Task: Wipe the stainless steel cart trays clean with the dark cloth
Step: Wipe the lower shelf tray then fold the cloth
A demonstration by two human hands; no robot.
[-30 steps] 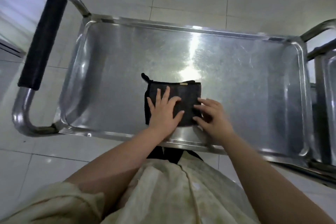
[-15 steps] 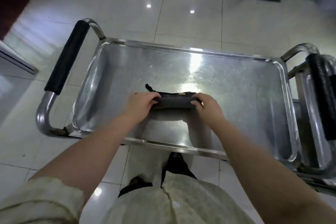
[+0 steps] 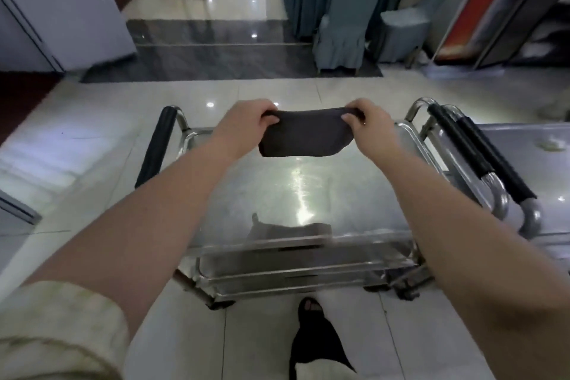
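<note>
Shiny steel cart tray (image 3: 354,194), light streak down middle; cart stands on pale tiled floor (image 3: 77,139).

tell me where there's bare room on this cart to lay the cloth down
The top tray is bare from the left handle to its right rim, below the cloth the left hand and right hand hold up. Crowded only at right, where two black handles sit side by side.

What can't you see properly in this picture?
Head view.
Top tray: middle of its far edge hidden behind the dark cloth, left hand and right hand.
Lower trays: only front rims show; the top tray covers the rest.
Second cart: cut off by the right edge; pale thing on it too blurred to name.
</note>
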